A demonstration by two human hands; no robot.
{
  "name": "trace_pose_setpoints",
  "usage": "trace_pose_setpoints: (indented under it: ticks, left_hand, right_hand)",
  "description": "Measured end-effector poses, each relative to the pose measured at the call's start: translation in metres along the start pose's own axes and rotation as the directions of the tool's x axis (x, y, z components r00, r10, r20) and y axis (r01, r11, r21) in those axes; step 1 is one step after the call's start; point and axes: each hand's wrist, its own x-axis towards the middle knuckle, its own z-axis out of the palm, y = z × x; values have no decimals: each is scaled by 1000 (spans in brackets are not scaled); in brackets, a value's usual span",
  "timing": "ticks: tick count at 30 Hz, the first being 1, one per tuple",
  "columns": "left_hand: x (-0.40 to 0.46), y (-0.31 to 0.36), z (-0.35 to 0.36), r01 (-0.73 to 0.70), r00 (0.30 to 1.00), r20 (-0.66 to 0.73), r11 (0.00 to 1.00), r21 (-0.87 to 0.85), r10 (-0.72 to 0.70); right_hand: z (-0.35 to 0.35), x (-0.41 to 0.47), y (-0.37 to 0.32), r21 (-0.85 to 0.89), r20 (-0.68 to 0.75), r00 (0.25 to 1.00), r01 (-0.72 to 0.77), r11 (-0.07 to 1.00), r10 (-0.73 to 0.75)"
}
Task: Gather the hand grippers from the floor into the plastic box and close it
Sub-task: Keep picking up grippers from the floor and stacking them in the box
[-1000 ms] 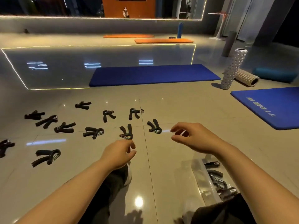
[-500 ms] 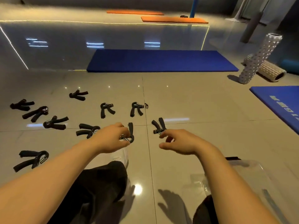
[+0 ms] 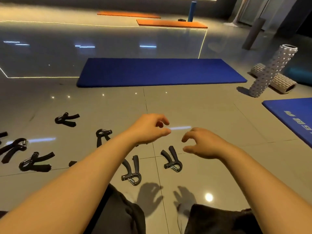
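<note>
Several black hand grippers lie on the tiled floor. One hand gripper [image 3: 132, 173] sits just below my left forearm, and a second one [image 3: 172, 160] lies under my right hand. More lie to the left, among them a gripper [image 3: 67, 118] farther back and another [image 3: 35, 162] near the left edge. My left hand [image 3: 150, 128] hovers above the floor with loosely curled fingers, holding nothing. My right hand [image 3: 201, 144] hovers beside it, fingers loosely curled, also holding nothing. The plastic box is out of view.
A long blue mat [image 3: 160, 71] lies across the floor ahead, and another blue mat [image 3: 293, 115] is at the right edge. Two white foam rollers [image 3: 271, 71] stand and lie at the right. Orange mats [image 3: 170, 23] are far back. My dark-trousered legs [image 3: 121, 215] fill the bottom.
Both hands rose away from the two nearest grippers and moved forward, holding nothing. The view shifted left and forward, so the plastic box dropped out of view.
</note>
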Motion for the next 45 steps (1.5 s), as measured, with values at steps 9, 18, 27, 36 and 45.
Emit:
trace_pose_setpoints:
  ticks: [9,18,27,36,45]
  left_hand:
    - [90,-65,7,38,961,271,996,80,-58]
    - [131,-175,70,-264,874,483,781,566,-55]
    - [68,-304,199,-20,932,288,763,646,-219]
    - [78,-310,204,108,929,264,873,475,-259]
    - [69,-321,205,217,931,129,802,556,-342]
  right_hand:
    - [25,104,41,0,295,955,23,1000,-22]
    - [92,187,94,-147,277,960,95,985,-51]
    - [249,240,120,-136,192,978,-52,989,78]
    - [268,256,122,-275,288,938,272,922,-191]
    - [283,219,135,-212,327,721,686,697,-611]
